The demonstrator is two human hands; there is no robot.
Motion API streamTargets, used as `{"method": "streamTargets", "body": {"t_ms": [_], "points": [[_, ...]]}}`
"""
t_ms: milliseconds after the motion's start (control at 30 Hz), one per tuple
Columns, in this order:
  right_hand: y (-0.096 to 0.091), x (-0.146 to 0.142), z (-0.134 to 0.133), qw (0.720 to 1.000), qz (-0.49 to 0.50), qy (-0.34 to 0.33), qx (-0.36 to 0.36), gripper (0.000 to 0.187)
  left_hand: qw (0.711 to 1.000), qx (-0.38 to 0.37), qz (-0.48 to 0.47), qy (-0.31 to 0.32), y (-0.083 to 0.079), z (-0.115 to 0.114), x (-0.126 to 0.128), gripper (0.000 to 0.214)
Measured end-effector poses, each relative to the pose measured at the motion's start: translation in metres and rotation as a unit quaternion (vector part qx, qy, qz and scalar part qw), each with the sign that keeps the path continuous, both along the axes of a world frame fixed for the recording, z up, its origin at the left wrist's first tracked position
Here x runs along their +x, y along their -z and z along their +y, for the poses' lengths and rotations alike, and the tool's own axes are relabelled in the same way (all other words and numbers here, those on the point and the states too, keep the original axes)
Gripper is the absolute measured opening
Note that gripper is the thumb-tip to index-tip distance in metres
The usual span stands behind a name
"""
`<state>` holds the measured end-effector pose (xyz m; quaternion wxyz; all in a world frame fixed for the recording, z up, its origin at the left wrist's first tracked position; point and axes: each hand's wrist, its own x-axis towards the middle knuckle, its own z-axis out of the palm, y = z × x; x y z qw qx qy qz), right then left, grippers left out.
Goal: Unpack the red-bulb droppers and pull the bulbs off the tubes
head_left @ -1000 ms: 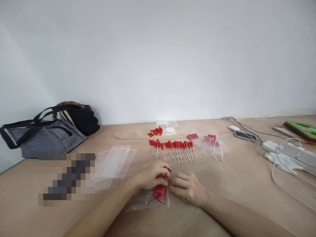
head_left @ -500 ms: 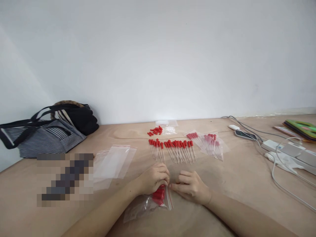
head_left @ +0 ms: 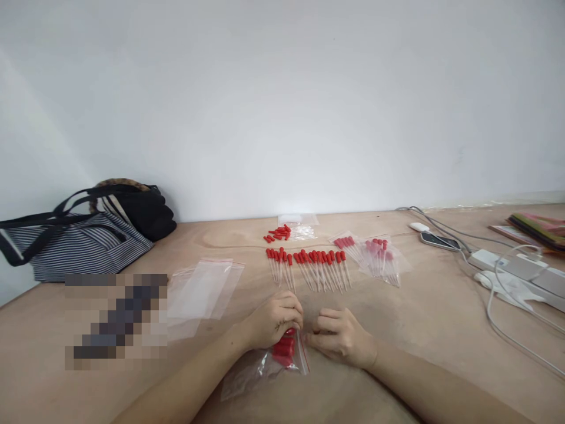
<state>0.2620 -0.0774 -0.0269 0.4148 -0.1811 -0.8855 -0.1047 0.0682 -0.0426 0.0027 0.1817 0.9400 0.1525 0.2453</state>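
Note:
My left hand [head_left: 278, 318] is closed on the upper part of a clear zip bag [head_left: 247, 377]. Several red rubber bulbs [head_left: 283, 351] show inside that bag, and its red-lined zip edge faces right. Just beyond that edge, my right hand [head_left: 342, 338] rests with curled fingers pressed together; whether anything is between them is hidden. Behind both hands lie several droppers [head_left: 322, 272], with red bulbs and clear tubes, spread in two groups. Farther back is a small heap of loose red bulbs [head_left: 278, 233], beside clear tubes [head_left: 302, 234] on a plastic bag.
Flat zip bags [head_left: 200, 291] lie at left, near a blurred patch. Bagged droppers [head_left: 382, 259] lie right of the loose ones. A striped bag [head_left: 83, 247] stands at far left. At right are a phone-like device [head_left: 439, 241], a power strip [head_left: 521, 274] with cables, and colourful flat items [head_left: 538, 229].
My right hand has shifted slightly down and right, its fingertips drawing back a little from the bag's zip edge. My left hand and the bag stay nearly still.

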Motion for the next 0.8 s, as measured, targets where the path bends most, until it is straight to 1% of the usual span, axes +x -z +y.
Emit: {"method": "streamTargets", "body": {"t_ms": [167, 333, 433, 633, 800], "points": [[-0.0028, -0.0020, -0.0009, 1.000, -0.002, -0.005, 0.007, 0.018, 1.000, 0.005, -0.006, 0.006, 0.0023, 0.0013, 0.0004, 0.023], [-0.0021, -0.0025, -0.0006, 1.000, 0.016, 0.006, 0.014, 0.012, 1.000, 0.009, -0.019, 0.008, 0.0053, 0.0021, -0.0005, 0.023], [-0.0012, -0.0026, 0.0003, 1.000, 0.016, 0.005, 0.017, 0.012, 1.000, 0.006, -0.015, 0.004, 0.0048, 0.0016, -0.0007, 0.025], [0.0006, -0.0017, 0.0011, 1.000, 0.014, 0.011, 0.014, 0.012, 1.000, 0.004, -0.018, 0.001, 0.0034, 0.0010, -0.0007, 0.024], [0.0006, -0.0029, 0.0007, 1.000, 0.006, 0.008, 0.001, 0.012, 1.000, -0.006, -0.018, -0.002, 0.0055, 0.0012, -0.0001, 0.026]]}}
